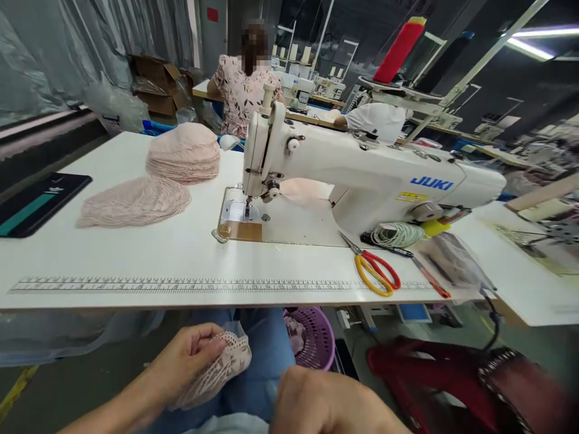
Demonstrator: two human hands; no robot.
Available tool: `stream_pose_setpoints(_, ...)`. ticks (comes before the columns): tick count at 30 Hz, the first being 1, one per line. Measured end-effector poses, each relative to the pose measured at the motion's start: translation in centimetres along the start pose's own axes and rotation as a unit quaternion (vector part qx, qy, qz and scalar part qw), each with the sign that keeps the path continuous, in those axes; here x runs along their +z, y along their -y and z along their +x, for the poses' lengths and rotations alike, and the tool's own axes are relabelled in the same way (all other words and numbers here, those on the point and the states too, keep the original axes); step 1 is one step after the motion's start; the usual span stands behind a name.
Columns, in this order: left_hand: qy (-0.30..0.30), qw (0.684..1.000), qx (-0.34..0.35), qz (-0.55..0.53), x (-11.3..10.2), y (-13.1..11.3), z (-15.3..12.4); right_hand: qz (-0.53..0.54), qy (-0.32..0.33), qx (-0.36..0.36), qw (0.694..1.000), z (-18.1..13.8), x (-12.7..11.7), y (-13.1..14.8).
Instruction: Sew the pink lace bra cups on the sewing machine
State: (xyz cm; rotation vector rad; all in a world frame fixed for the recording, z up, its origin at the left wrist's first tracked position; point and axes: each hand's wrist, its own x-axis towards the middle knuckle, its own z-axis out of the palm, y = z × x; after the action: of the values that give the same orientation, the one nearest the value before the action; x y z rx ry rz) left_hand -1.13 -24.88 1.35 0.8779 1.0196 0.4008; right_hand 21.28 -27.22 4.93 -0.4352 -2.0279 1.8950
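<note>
My left hand (187, 357) is below the table edge, over my lap, with its fingers closed on a piece of pink lace fabric (221, 369). My right hand (323, 401) is low at the bottom of the view, beside the lace; I see only its back, and its fingers are hidden. A white JUKI sewing machine (362, 172) stands on the white table (136, 253) in front of me. Two piles of pink lace pieces lie on the table's left: a tall stack (184, 154) and a flatter spread (134, 202).
Scissors with red and yellow handles (374, 270) lie right of the needle plate, near a coil of pale cord (397, 234). A ruler strip (181, 284) runs along the front edge. A purple basket (316, 337) sits under the table. Another person (244, 78) sits beyond.
</note>
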Motion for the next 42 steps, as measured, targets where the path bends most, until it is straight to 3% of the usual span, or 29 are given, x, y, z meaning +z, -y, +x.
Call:
stream_pose_setpoints(2, 0.027, 0.999, -0.003, -0.020, 1.0, 0.4, 0.5, -0.026, -0.084, 0.043, 0.995, 0.7, -0.4, -0.8)
stream_pose_setpoints(4, 0.061, 0.998, -0.016, -0.032, 1.5, 0.5, 0.6, -0.073, -0.220, 0.115, 0.966, 1.3, -0.6, -2.1)
stream_pose_setpoints(7, 0.072, 0.994, -0.039, -0.077, 1.4, 0.8, 0.4, -0.079, -0.296, 0.184, 0.934, 1.8, -0.7, -3.9)
stream_pose_setpoints(13, 0.035, 0.982, -0.046, -0.178, -0.1, 1.9, 0.3, -0.109, -0.301, 0.182, 0.930, 2.1, -0.7, -3.4)
stream_pose_setpoints(17, -0.020, 0.985, -0.055, -0.161, -0.9, 1.6, 0.9, -0.081, -0.130, 0.134, 0.979, 1.3, -0.1, -0.6)
stream_pose_setpoints(20, -0.033, 0.984, -0.058, -0.164, -1.3, 1.6, 1.8, -0.092, -0.081, 0.152, 0.981, 0.1, 0.4, 0.8)
stream_pose_setpoints(23, -0.027, 0.987, -0.048, -0.154, -1.1, 2.0, 2.8, -0.105, -0.104, 0.173, 0.974, -0.6, 0.4, 1.0)
stream_pose_setpoints(26, 0.037, 0.988, -0.029, -0.148, -0.2, 2.1, 3.0, -0.124, -0.137, 0.192, 0.964, -0.3, -0.1, 0.1)
stream_pose_setpoints(29, 0.092, 0.983, -0.036, -0.152, 0.4, 1.8, 2.1, -0.170, -0.235, 0.220, 0.931, 0.6, -0.4, -1.5)
stream_pose_setpoints(32, 0.080, 0.978, -0.074, -0.178, 0.3, 1.5, 0.9, -0.169, -0.306, 0.243, 0.905, 1.3, -0.3, -3.1)
stream_pose_setpoints(42, 0.039, 0.974, -0.095, -0.201, -1.1, 1.9, 0.4, -0.142, -0.338, 0.228, 0.902, 2.2, -0.3, -4.6)
